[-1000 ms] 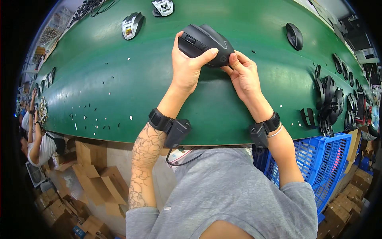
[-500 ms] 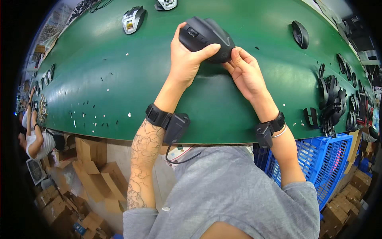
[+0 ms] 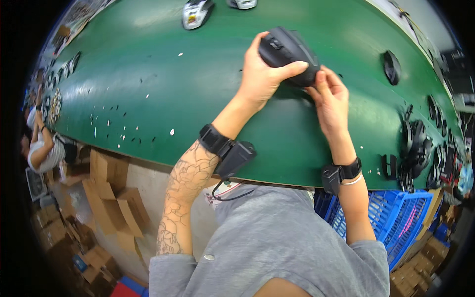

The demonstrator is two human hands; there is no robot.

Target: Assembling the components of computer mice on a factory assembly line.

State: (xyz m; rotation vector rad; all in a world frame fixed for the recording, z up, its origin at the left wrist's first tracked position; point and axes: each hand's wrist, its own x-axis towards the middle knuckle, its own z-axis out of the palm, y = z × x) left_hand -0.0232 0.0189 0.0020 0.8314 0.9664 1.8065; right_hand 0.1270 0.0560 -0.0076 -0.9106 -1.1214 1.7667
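Your left hand (image 3: 260, 79) wraps the black mouse (image 3: 288, 53) from its left, thumb pressed across its near side, fingers curled over the far side; your right hand (image 3: 330, 101) sits just below it, fingertips pinching its lower right edge; the mouse is held just above the green table (image 3: 148, 99); beyond your fingers, two grey mice (image 3: 197, 13) lie at the far edge; right of your right wrist, a blue crate (image 3: 396, 222) stands below the table, its contents hidden; dark parts (image 3: 418, 148) heap beside it on the table.

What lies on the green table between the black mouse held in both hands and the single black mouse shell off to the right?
In the head view, only bare green table lies between the black mouse and the black mouse shell.
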